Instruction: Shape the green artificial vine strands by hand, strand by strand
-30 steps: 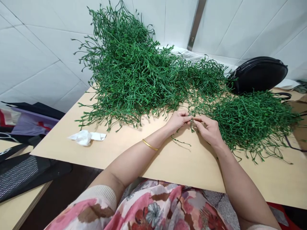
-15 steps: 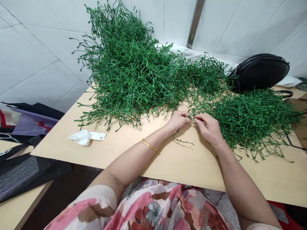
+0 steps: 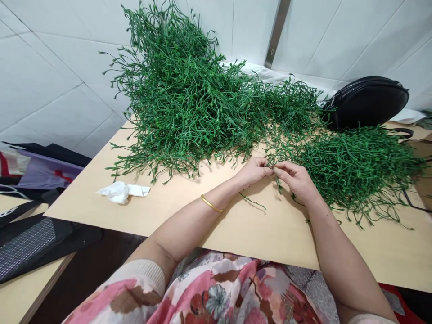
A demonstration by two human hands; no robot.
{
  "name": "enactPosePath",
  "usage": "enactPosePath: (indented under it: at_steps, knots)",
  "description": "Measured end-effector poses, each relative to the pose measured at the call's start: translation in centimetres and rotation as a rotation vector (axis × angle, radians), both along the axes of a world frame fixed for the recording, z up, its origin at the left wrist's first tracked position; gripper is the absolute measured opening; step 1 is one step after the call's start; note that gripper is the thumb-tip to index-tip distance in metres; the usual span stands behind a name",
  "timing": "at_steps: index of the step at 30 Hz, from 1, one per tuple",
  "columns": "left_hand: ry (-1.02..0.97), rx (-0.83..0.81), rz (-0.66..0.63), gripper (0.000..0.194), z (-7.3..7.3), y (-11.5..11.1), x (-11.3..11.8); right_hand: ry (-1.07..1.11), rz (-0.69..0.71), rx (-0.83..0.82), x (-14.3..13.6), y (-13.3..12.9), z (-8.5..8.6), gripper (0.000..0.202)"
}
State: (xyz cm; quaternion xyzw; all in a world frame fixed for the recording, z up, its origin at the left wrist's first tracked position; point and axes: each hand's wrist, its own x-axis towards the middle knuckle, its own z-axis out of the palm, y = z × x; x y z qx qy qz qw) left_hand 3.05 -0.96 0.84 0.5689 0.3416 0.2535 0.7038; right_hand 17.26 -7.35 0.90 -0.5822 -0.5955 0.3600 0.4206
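Observation:
My left hand point(image 3: 257, 172) is closed in a pinch on thin green stems, and a green sprig point(image 3: 253, 201) trails below it over the table. Fingertip to fingertip with it, my right hand point(image 3: 294, 177) also pinches green stems, with a short piece point(image 3: 278, 185) hanging beneath. The exact contact at the fingertips is too small to make out. Behind both hands rises a large heap of green plastic-looking sprigs point(image 3: 189, 94). A second pile of sprigs point(image 3: 357, 171) lies just right of my right hand.
The light wooden table point(image 3: 189, 225) carries a crumpled white tissue point(image 3: 118, 192) at the left. A round black bag point(image 3: 369, 101) stands at the back right, near the tiled wall point(image 3: 50, 76). Dark and purple items point(image 3: 50, 168) lie beyond the left edge.
My hands have come closer together, with fingertips now meeting. A short green piece now hangs below my right fingers, and the trailing sprig has shifted slightly left and down.

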Motion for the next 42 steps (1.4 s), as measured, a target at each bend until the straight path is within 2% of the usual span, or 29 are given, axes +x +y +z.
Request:
enactPosePath:
  at_steps: [5,11,15,20,22,27,31,37,42]
  knots:
    - [0.026,0.042,-0.030,0.022,-0.5,0.3,-0.2,0.151,0.006,-0.092,0.2,0.0,-0.3,0.021]
    - [0.073,0.071,-0.089,0.027,-0.2,0.6,-0.5,0.042,0.011,-0.074,0.2,-0.1,-0.1,0.015]
    - [0.052,0.058,-0.089,0.024,-0.6,0.7,-0.4,-0.025,0.017,-0.031,0.0,0.0,-0.5,0.015]
    - [0.024,0.013,-0.069,0.013,-1.3,0.8,-0.4,-0.333,-0.007,0.097,-0.3,-0.1,-0.4,0.014]
    - [-0.001,-0.024,-0.084,0.012,-1.2,0.9,-0.4,-0.440,-0.012,0.153,-0.5,-0.1,-0.3,0.015]
    - [-0.022,-0.158,-0.109,0.012,-0.4,0.9,-0.5,-0.550,0.014,0.279,-0.4,-0.1,-0.5,0.020]
    - [0.028,-0.114,-0.080,0.017,-0.3,0.8,-0.3,-0.626,0.021,0.304,-0.3,0.1,-0.9,0.021]
    - [-0.051,-0.162,-0.115,0.014,-0.6,1.1,-0.3,-0.636,0.024,0.260,-0.6,0.5,-1.1,0.021]
    - [0.017,-0.056,-0.082,0.023,-0.2,0.7,-0.1,-0.979,-0.062,0.340,-1.0,0.5,-1.4,0.024]
